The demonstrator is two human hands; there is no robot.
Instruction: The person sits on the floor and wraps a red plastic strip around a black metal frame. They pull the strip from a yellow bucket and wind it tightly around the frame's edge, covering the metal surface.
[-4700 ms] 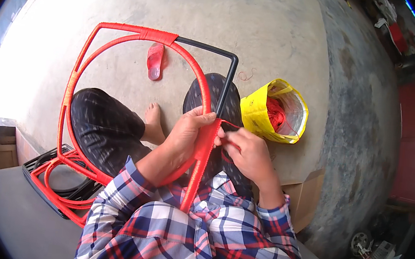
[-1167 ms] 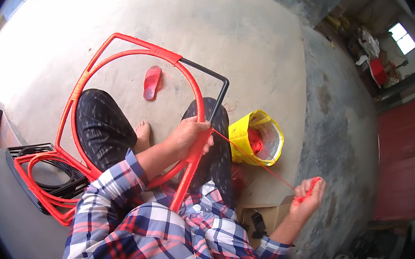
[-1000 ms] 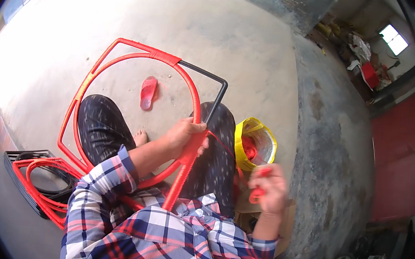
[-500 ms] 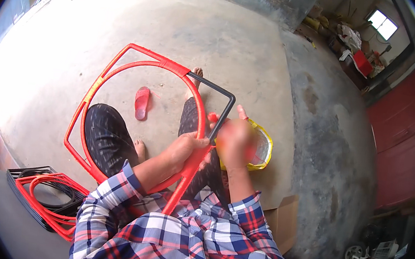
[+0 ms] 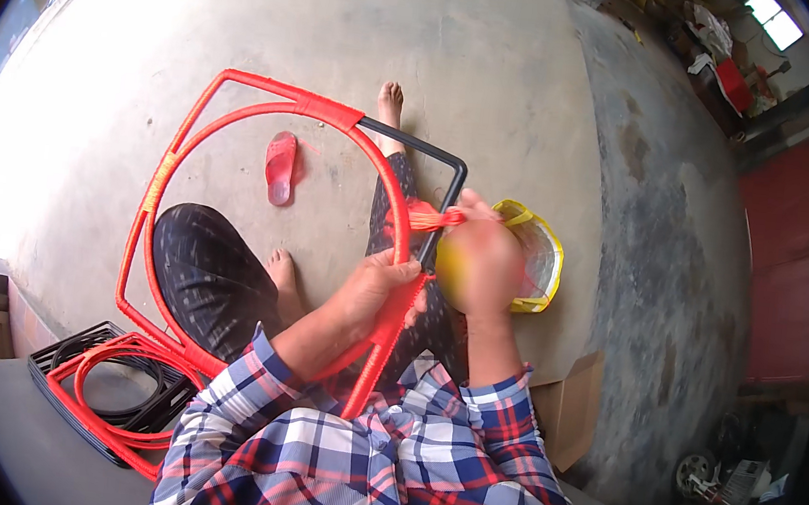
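Head view, left hand (image 5: pixel 376 294) clasping frame (image 5: pixel 392 325), blurred right hand (image 5: pixel 487 261) touching red cord (image 5: pixel 435 218)

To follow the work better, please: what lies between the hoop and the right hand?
In the head view, a black bar and a red thread bundle.

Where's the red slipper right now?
In the head view, the slipper lies on the floor, left of centre, seen through the red hoop and just beyond the left foot.

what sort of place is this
Perhaps a home workshop: a red-wrapped frame in the left hand, more frames piled at the left, and a bare concrete floor.
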